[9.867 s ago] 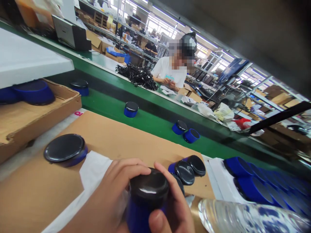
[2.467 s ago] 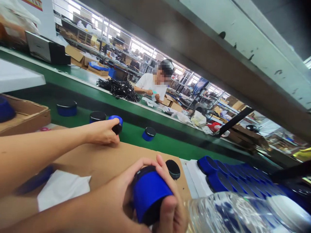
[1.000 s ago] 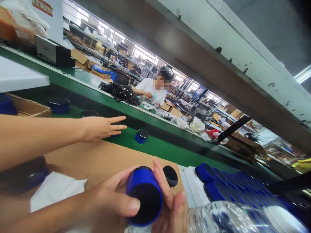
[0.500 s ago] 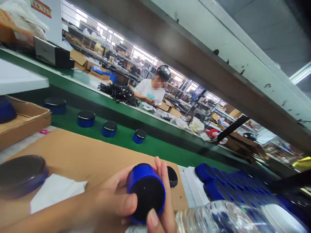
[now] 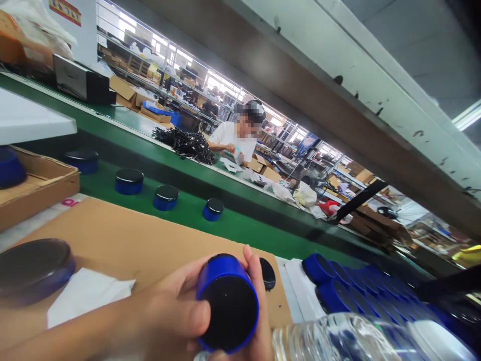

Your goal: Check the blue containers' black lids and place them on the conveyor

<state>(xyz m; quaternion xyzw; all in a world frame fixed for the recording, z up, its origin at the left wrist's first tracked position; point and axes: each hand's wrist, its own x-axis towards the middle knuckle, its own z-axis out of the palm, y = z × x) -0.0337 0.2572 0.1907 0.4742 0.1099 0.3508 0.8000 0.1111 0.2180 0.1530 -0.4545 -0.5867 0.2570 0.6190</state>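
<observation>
Between both hands, low in the middle of the view, is a round blue case (image 5: pixel 227 311) with a flat black face tilted towards me. My left hand (image 5: pixel 171 306) grips its left side, the thumb lying at the edge of the black face. Along the right side run the fingers of my right hand (image 5: pixel 259 301); its thumb shows only in part at the bottom edge. Behind those fingers a black disc (image 5: pixel 268 274) rests on the cardboard sheet (image 5: pixel 150 240). A white cloth or paper (image 5: pixel 88 296) lies left of my forearm, beside a large blurred black-and-blue round piece (image 5: pixel 33 268).
Several blue round pieces with black tops (image 5: pixel 166 197) sit on a green belt (image 5: pixel 248 233). Rows of similar blue pieces (image 5: pixel 338 296) stand at the right, behind a clear plastic bottle (image 5: pixel 338 338). A cardboard tray (image 5: pixel 45 195) is at left. Across the belt sits a person (image 5: pixel 240 138).
My right thumb has slid down off the black face, towards the bottom edge. Pieces on the green belt have shifted slightly left. The person opposite has raised a hand.
</observation>
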